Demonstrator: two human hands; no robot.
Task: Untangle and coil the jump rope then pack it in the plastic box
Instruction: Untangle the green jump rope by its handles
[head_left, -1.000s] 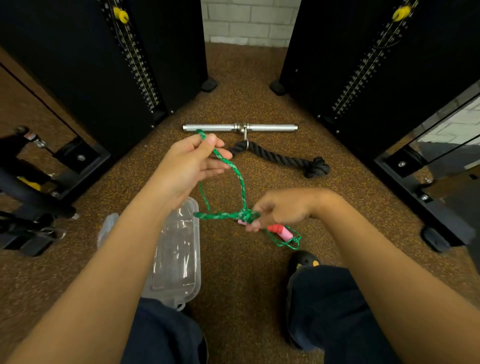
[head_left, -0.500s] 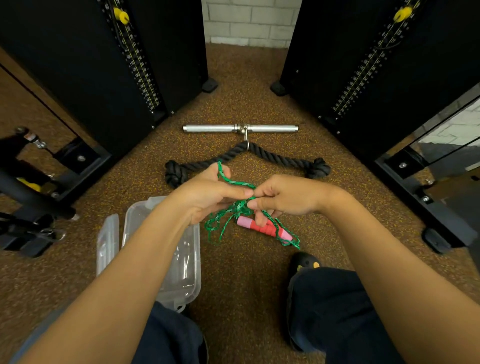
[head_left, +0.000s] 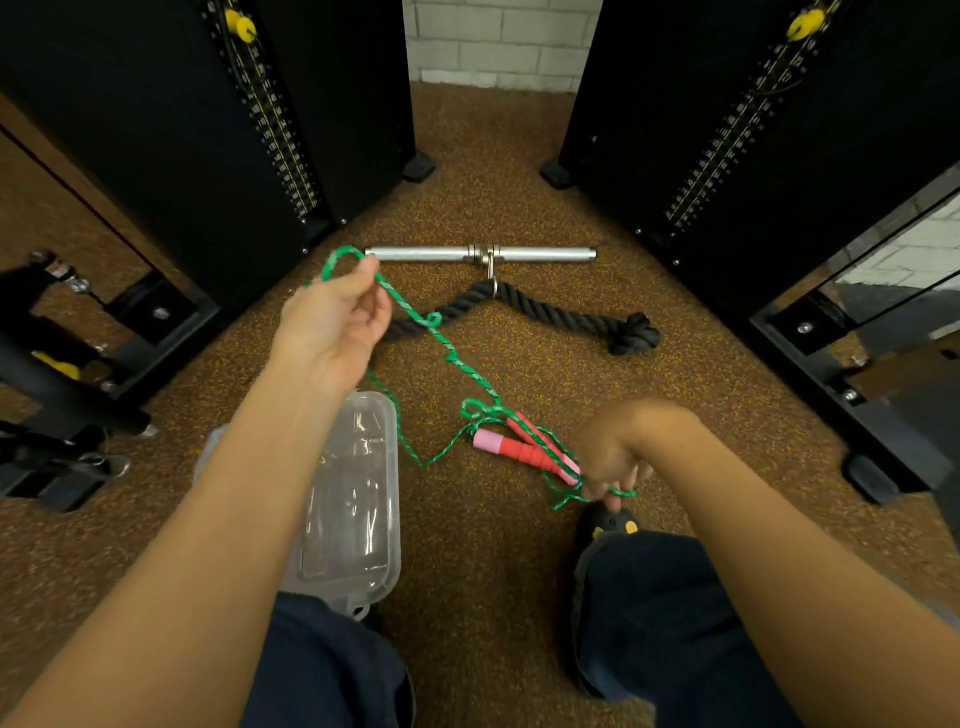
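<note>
A green jump rope (head_left: 451, 354) with red and pink handles (head_left: 522, 450) stretches across the speckled floor. My left hand (head_left: 332, 325) is raised at the upper left, pinching a loop of the rope near the steel bar. Low on the right, my right hand (head_left: 613, 457) pinches another stretch of rope just beyond the handles, which lie on the floor with rope wound loosely around them. A clear plastic box (head_left: 358, 499) stands open on the floor under my left forearm, with nothing inside.
A steel bar (head_left: 480, 254) and a thick black rope attachment (head_left: 561, 317) lie ahead on the floor. Black weight-stack machines (head_left: 208, 104) rise on both sides. The box lid lies left of the box, mostly hidden. My knees and a dark shoe (head_left: 610, 522) are below.
My hands were together over the handles; now the left has pulled a loop up and away to the left, and the right has drawn back down to the right, stretching the rope out.
</note>
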